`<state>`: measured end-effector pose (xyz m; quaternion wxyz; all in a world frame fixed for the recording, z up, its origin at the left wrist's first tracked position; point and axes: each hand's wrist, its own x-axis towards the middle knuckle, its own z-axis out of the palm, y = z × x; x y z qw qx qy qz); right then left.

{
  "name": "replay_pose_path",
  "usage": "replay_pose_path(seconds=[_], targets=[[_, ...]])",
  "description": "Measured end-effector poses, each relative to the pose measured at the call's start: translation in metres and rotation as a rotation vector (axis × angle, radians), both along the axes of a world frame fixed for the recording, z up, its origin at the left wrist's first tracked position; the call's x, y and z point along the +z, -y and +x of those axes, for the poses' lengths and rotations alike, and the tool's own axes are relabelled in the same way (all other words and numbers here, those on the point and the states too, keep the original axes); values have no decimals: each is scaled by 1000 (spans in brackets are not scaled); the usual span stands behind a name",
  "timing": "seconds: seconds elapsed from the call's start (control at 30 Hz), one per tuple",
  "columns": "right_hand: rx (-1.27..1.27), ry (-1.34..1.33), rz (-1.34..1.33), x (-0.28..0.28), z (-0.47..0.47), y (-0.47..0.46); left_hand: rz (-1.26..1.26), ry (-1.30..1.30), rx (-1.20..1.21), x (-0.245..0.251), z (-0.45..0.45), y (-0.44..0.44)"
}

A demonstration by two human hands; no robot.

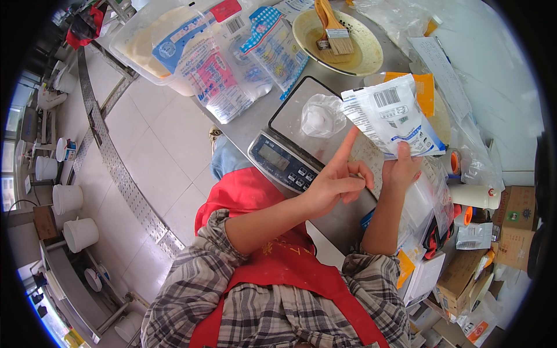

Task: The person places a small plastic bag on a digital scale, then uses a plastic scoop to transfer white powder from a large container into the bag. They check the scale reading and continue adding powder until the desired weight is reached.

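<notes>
My right hand (401, 169) grips the lower edge of a white and blue plastic packet (387, 115) with a barcode and printing, thumb on its face. My left hand (337, 182) holds nothing; its index finger is stretched out to the packet's left edge, perhaps touching it, and the other fingers are partly curled. Behind the hands a digital kitchen scale (278, 163) sits on the metal table (237, 130). On its plate (300, 98) stands a small crumpled clear plastic bag or liner (323, 117) with something white in it.
Beyond the scale are a bowl (304, 41) with brushes (340, 41), printed plastic bags (217, 82) and a plastic tub (143, 39) of pale powdery stuff. At right lie a paper sheet (439, 74), a white bottle (474, 195) and cardboard boxes (463, 278). White buckets (81, 235) stand at left.
</notes>
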<state>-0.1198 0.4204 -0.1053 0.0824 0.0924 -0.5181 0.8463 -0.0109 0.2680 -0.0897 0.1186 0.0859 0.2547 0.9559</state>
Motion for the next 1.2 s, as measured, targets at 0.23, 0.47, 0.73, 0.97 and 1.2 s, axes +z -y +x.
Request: replay_pose_path(seconds=[0.23, 0.47, 0.73, 0.97, 1.2], targets=[[29, -11, 29, -2, 0, -2, 3, -12, -2, 0, -2, 0], [-5, 5, 49, -3, 0, -2, -16, -4, 19, -3, -3, 2], [11, 2, 28, -1, 0, -1, -18, -10, -2, -2, -3, 1], [1, -20, 38, -4, -2, -3, -25, -3, 10, -2, -3, 1], [50, -49, 21, -9, -5, -5, -26, -13, 3, -5, -3, 0]])
